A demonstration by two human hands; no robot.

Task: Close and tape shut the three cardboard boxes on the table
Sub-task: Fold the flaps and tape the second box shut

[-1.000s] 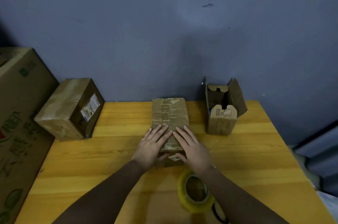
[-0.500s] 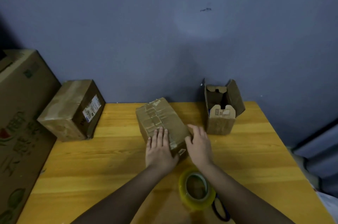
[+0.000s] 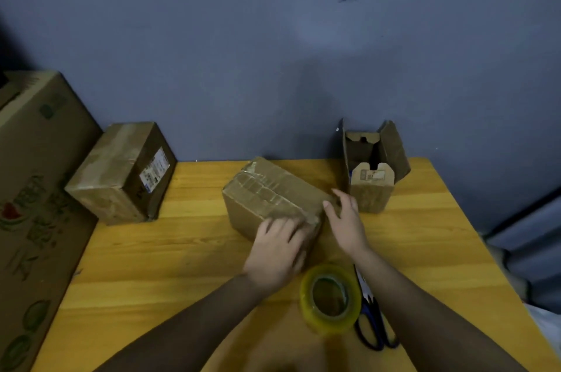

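Observation:
A taped, closed cardboard box (image 3: pixel 267 192) lies skewed in the middle of the wooden table (image 3: pixel 151 265). My left hand (image 3: pixel 277 250) rests on its near corner, fingers curled over the edge. My right hand (image 3: pixel 344 220) touches the box's right end with relaxed fingers. A second taped box (image 3: pixel 121 171) with a white label sits at the table's back left. A small box (image 3: pixel 372 168) with its flaps standing open is at the back right. A roll of clear yellowish tape (image 3: pixel 331 298) lies near me, between my forearms.
Blue-handled scissors (image 3: pixel 372 320) lie just right of the tape roll. A large printed carton (image 3: pixel 33 189) stands beside the table's left edge. A blue-grey wall (image 3: pixel 273 52) closes off the back. The table's right edge drops off near white cloth.
The middle box has been turned anticlockwise and pushed slightly left. My left hand slid to its near corner and my right hand moved to its right end.

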